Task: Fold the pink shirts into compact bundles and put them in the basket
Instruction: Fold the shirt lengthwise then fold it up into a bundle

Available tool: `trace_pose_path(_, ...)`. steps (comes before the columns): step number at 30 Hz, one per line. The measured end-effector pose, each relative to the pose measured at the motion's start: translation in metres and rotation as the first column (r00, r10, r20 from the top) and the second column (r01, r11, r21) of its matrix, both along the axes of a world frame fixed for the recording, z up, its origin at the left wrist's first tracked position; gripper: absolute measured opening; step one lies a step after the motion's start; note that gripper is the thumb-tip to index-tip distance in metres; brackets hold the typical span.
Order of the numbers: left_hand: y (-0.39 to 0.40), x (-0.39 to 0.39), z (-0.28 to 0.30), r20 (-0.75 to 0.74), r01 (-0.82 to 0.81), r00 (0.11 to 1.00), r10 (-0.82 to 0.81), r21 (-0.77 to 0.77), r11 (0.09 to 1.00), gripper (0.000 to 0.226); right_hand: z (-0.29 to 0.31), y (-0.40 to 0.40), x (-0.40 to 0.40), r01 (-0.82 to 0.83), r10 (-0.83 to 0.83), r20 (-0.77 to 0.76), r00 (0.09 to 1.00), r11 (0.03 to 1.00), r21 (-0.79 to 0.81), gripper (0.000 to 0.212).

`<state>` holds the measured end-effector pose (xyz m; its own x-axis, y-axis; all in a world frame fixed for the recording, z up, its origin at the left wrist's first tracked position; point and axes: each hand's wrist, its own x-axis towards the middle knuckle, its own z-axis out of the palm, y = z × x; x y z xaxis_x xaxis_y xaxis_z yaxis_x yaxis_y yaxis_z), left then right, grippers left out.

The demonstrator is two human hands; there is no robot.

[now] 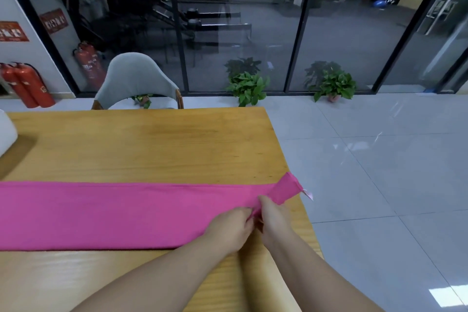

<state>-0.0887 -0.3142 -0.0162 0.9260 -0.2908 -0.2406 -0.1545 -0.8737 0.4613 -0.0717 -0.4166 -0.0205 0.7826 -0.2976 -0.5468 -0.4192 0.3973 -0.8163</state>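
Note:
A pink shirt (106,213) lies folded into a long flat band across the wooden table (152,149), running from the left edge of the view to the table's right edge. Its right end (287,187) is turned up a little, with a small white tag sticking out. My left hand (231,229) and my right hand (274,220) meet at the band's near right corner, and both pinch the fabric edge there. The basket is mostly out of view; only a white rounded object (6,134) shows at the far left.
A grey chair (136,81) stands behind the table's far edge. Potted plants (249,86) sit on the tiled floor by the glass wall, and red fire extinguishers (27,86) stand at the left. The table's right edge drops to open floor.

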Motion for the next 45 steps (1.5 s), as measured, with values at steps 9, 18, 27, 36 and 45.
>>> trace_pose_path(9, 0.141, 0.02, -0.048, -0.032, -0.341, 0.931, 0.362, 0.272, 0.9, 0.058, 0.005, -0.019, 0.007, 0.222, -0.217, 0.053, 0.975, 0.969, -0.114, 0.02)
trace_pose_path(18, 0.174, 0.005, -0.052, 0.013, -0.284, 0.953, 0.302, 0.388, 0.877, 0.061, 0.02, -0.074, 0.016, 0.353, -0.338, 0.118, 0.934, 0.925, -0.143, 0.024)
trace_pose_path(27, 0.152, 0.003, -0.048, -0.09, -0.118, 0.984, 0.154, 0.321, 0.94, 0.061, 0.066, -0.045, 0.012, 0.31, -0.231, 0.301, 0.925, 0.918, -0.248, 0.009)
trace_pose_path(36, 0.123, 0.023, 0.106, -0.491, -0.538, 0.843, 0.22, -0.76, 0.364, 0.048, 0.148, 0.065, -0.006, -0.028, 0.228, 0.445, 0.866, 0.91, -0.413, 0.027)
trace_pose_path(45, 0.226, 0.017, 0.202, -0.555, -0.583, 0.805, 0.209, -0.677, 0.449, 0.039, 0.15, 0.196, -0.025, -0.181, 0.85, 0.264, 0.457, 0.379, -0.908, 0.048)
